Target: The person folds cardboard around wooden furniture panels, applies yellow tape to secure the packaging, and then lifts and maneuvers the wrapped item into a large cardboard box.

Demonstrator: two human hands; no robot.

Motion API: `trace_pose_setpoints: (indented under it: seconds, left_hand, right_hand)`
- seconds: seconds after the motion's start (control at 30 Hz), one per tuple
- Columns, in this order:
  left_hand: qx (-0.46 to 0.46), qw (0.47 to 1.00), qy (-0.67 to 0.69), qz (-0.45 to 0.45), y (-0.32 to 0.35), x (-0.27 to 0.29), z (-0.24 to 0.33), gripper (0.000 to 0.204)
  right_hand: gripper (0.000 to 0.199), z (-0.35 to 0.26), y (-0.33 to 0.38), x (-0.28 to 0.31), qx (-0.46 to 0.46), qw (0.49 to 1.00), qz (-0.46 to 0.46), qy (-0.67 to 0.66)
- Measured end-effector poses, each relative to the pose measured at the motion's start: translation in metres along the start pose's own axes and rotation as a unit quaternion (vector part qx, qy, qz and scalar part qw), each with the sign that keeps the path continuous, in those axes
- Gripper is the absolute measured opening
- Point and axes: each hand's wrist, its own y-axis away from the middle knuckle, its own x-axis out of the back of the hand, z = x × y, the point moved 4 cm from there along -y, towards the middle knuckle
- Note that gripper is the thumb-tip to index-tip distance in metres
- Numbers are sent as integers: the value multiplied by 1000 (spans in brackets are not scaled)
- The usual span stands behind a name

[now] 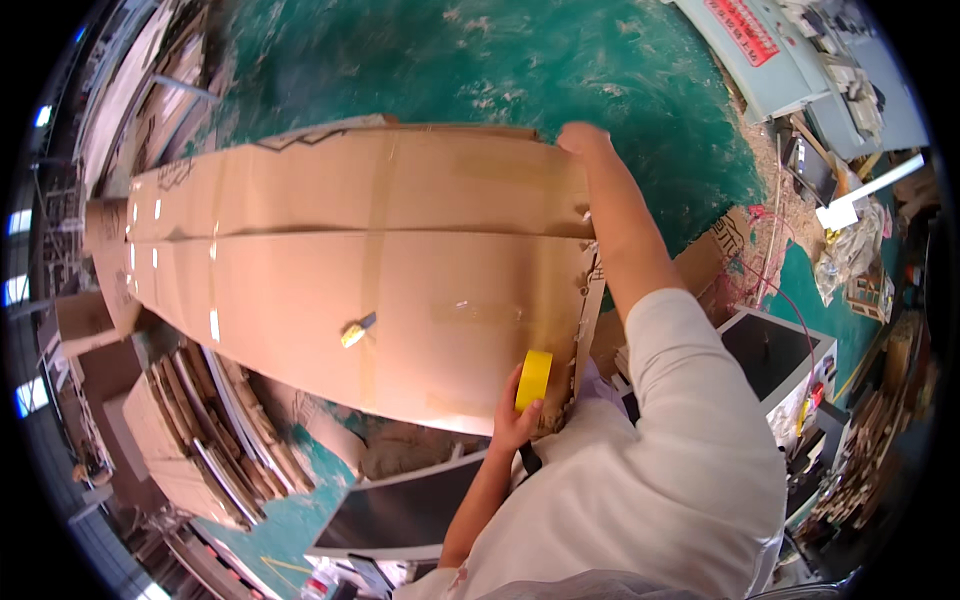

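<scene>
A big cardboard carton point(310, 290) lies in front of me, with strips of clear tape across its top and a long seam along it. Near its close right corner, my left hand point(513, 420) is closed around a roll of yellow tape point(534, 380). Stretched out to the far right corner of the carton is my right hand point(583, 138); its fingers are blurred and partly hidden, so their hold cannot be made out. On the carton's top, left of the tape roll, rests a small yellow and grey tool point(357, 330) that looks like a cutter.
Stacked cardboard-wrapped panels point(200, 430) stand at the left. A dark flat panel point(400, 510) lies below the carton, and another dark-topped panel point(770, 350) is at my right. A pale machine point(770, 60) stands far right on the green floor point(450, 60), beside scraps and a red cord.
</scene>
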Motion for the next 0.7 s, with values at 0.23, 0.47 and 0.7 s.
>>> trace_pose_setpoints:
  seconds: [0.23, 0.47, 0.7]
  left_hand:
    - [62, 998, 13, 6, -12, -10, 16, 69]
    - [120, 959, -208, 153, 95, 17, 7, 57]
    - [177, 935, -178, 250, 155, 43, -24, 43]
  right_hand:
    - [68, -83, 88, 19, 20, 995, 85, -57]
    - [86, -72, 203, -54, 107, 954, 239, 143]
    - [91, -75, 453, -226, 342, 912, 124, 190]
